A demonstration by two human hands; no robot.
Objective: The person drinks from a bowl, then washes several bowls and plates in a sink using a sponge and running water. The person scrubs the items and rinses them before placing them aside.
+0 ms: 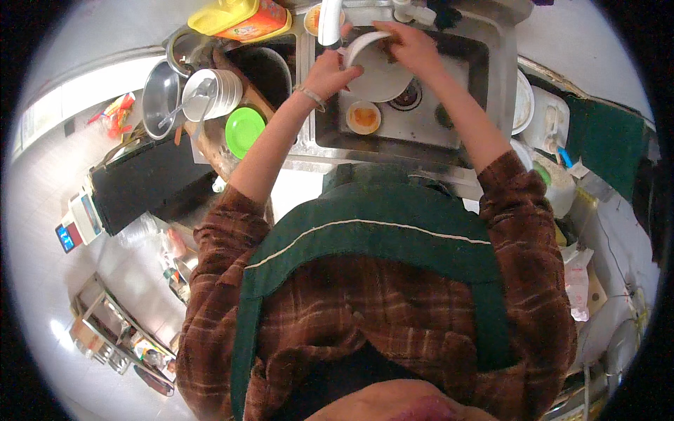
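Both hands are over the right basin of a stainless steel sink (pixel 447 138). They hold a white bowl (pixel 380 79), tilted, just below the white faucet (pixel 330 23). My left hand (pixel 330 73) grips the bowl's left side, its thumb over the wall. On the far right of the rim is my right hand (pixel 413 46), its fingertips partly hidden by the bowl. Below the bowl, a small white dish with orange residue (pixel 363 117) rests on the basin floor. The dark drain (pixel 406 96) shows beside it.
Left of the sink stand stacked white bowls with spoons (pixel 202 94), a steel basin (pixel 159 100) and a green plate (pixel 245 132). A yellow container (pixel 242 20) sits behind the left basin (pixel 263 66). White plates (pixel 523 102) and a lidded white tub (pixel 550 116) are on the right.
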